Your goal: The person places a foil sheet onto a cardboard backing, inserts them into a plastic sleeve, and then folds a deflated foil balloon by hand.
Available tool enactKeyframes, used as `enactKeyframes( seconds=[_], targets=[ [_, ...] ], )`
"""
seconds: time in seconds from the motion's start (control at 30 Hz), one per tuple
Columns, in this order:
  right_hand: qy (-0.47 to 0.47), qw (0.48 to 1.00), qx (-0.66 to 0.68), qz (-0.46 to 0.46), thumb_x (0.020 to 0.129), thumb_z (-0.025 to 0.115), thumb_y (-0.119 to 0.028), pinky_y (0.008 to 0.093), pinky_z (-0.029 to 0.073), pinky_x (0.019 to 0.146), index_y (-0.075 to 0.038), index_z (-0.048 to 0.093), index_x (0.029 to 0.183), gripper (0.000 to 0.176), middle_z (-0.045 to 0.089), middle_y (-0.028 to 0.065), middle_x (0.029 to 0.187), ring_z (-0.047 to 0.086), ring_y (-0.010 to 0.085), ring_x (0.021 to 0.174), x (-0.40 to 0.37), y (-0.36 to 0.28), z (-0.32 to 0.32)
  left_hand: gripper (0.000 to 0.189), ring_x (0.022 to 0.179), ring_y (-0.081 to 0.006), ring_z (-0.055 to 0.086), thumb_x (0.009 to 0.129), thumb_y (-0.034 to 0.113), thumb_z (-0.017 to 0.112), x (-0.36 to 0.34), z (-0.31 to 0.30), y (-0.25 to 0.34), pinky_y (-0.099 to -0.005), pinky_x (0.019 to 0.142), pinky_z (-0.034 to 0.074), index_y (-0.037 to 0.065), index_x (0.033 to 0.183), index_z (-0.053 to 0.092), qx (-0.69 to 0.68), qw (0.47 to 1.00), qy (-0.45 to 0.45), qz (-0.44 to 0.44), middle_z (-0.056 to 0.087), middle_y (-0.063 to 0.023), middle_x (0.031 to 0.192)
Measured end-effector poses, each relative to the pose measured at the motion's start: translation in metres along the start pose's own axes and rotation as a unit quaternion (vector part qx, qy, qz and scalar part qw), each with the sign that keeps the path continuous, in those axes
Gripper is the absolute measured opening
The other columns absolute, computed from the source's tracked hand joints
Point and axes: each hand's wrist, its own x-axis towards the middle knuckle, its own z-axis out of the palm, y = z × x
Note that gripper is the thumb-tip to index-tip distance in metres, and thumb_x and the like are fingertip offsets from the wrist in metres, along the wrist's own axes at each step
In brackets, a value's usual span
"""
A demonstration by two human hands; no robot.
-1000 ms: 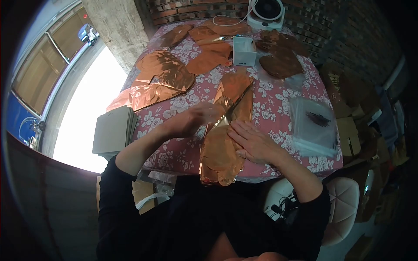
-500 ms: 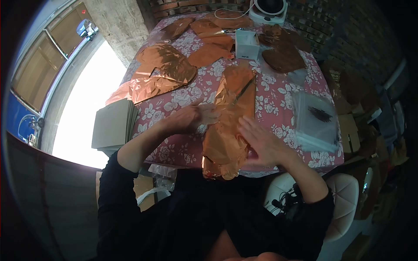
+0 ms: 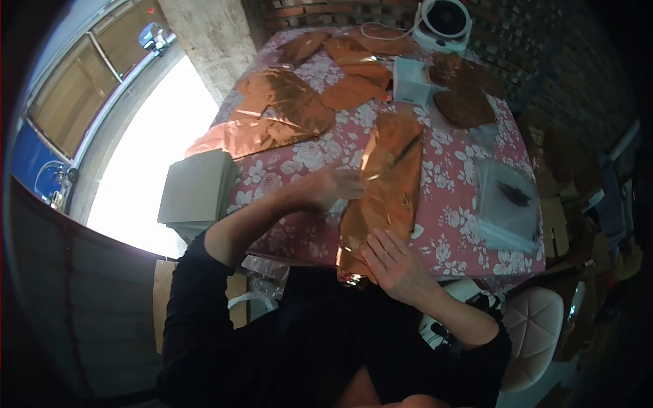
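Note:
A long folded piece of shiny copper-coloured foil [image 3: 391, 183] lies lengthwise in front of me, its near end at the table's front edge. My left hand [image 3: 335, 187] rests at the foil's left side, fingers stretched out and somewhat blurred. Near the lower end, my right hand [image 3: 394, 264] lies flat on the foil with its fingers extended. Neither hand grips anything. Beneath is a pink table cover [image 3: 306, 234] with white flowers.
More copper foil [image 3: 292, 109] spreads at the back left. A white box [image 3: 411, 81] stands behind, near a white round device [image 3: 443, 24]. Grey-green boards [image 3: 196, 187] are stacked at the left edge, clear plastic bags [image 3: 507, 207] at the right. A white chair [image 3: 534, 333] stands lower right.
My right hand has moved down the foil to its near end and now lies flat on it. My left hand stays by the left side. The whole view has shifted slightly.

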Motion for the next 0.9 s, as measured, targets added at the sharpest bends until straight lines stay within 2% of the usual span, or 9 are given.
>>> enactKeyframes(
  seconds=[0.07,0.13,0.23,0.33,0.47,0.57,0.7,0.83,0.9],
  targets=[
    [-0.003,1.0,0.012,-0.015,0.08,0.063,-0.01,0.0457,0.044,0.103,0.006,0.059,0.115,0.039,0.061,0.0225,0.12,0.056,0.0374,0.119,0.005,0.006,0.001,0.058,0.138,-0.026,0.039,0.065,0.008,0.064,-0.004,-0.005,0.003,-0.0552,0.116,0.02,0.007,0.124,0.063,-0.005,1.0,0.014,0.014,0.05,-0.0072,0.144],
    [0.03,0.989,0.141,0.026,0.077,0.064,-0.003,0.0451,0.048,0.098,0.004,0.06,0.114,0.038,0.064,0.0193,0.114,0.061,0.0352,0.112,0.005,0.015,-0.002,0.056,0.137,-0.0263,0.04,0.065,0.008,0.063,-0.003,-0.004,0.007,-0.0541,0.116,0.019,0.006,0.121,0.065,0.006,1.0,-0.002,-0.005,0.051,-0.0081,0.143],
    [0.061,0.975,0.208,0.055,0.073,0.063,0.005,0.045,0.05,0.095,0.003,0.062,0.112,0.039,0.067,0.017,0.11,0.064,0.0337,0.108,0.007,0.029,-0.011,0.057,0.137,-0.0268,0.039,0.065,0.009,0.061,-0.002,-0.005,0.012,-0.0525,0.116,0.02,0.005,0.122,0.064,-0.012,1.0,0.009,-0.021,0.051,-0.0085,0.142],
    [0.076,0.963,0.244,0.09,0.08,0.063,0.0,0.0425,0.05,0.092,0.002,0.062,0.111,0.031,0.066,0.0162,0.113,0.064,0.0311,0.106,0.007,0.039,-0.013,0.061,0.138,-0.0287,0.039,0.062,0.008,0.066,0.0,-0.014,0.023,-0.0551,0.118,0.014,0.005,0.123,0.064,-0.037,0.998,0.0,-0.052,0.053,-0.0089,0.14],
    [0.077,0.962,0.25,0.078,0.075,0.06,0.005,0.0435,0.05,0.094,0.003,0.063,0.11,0.035,0.067,0.0171,0.114,0.064,0.0339,0.108,0.011,0.043,-0.019,0.061,0.138,-0.0287,0.039,0.062,0.01,0.07,0.0,-0.008,0.021,-0.055,0.118,0.016,0.006,0.123,0.064,-0.047,0.998,0.026,-0.04,0.055,-0.0084,0.139],
    [0.068,0.968,0.237,0.05,0.078,0.061,0.002,0.043,0.051,0.093,0.003,0.063,0.111,0.033,0.067,0.0165,0.113,0.064,0.0338,0.107,0.01,0.035,-0.021,0.057,0.136,-0.0286,0.042,0.065,0.011,0.072,-0.001,-0.001,0.021,-0.0552,0.117,0.02,0.007,0.122,0.065,-0.01,0.999,0.031,-0.028,0.056,-0.0091,0.137],
    [-0.035,0.974,0.222,-0.001,0.085,0.069,-0.03,0.0464,0.039,0.106,0.004,0.056,0.124,0.054,0.056,0.0201,0.131,0.051,0.0356,0.126,0.005,0.032,-0.03,0.047,0.13,-0.0276,0.048,0.071,0.012,0.065,-0.002,0.006,0.016,-0.0563,0.113,0.025,0.009,0.118,0.065,0.016,0.996,0.087,-0.003,0.058,-0.0071,0.134],
    [0.004,0.954,0.298,0.025,0.088,0.064,-0.034,0.0463,0.035,0.109,0.005,0.054,0.127,0.056,0.053,0.0218,0.135,0.047,0.0375,0.13,-0.003,0.07,-0.028,0.04,0.128,-0.0288,0.05,0.077,0.01,0.062,-0.001,0.007,0.015,-0.0579,0.114,0.024,0.008,0.117,0.064,0.019,0.996,0.092,0.003,0.059,-0.0075,0.132],
    [-0.008,0.964,0.222,0.147,0.092,0.059,-0.033,0.0458,0.031,0.112,0.004,0.051,0.131,0.055,0.047,0.0232,0.14,0.039,0.0374,0.136,-0.004,0.085,-0.025,0.037,0.129,-0.0292,0.049,0.08,0.01,0.061,-0.002,0.01,0.015,-0.0574,0.113,0.024,0.008,0.116,0.064,0.036,0.996,0.085,0.004,0.059,-0.008,0.131]
  ],
)
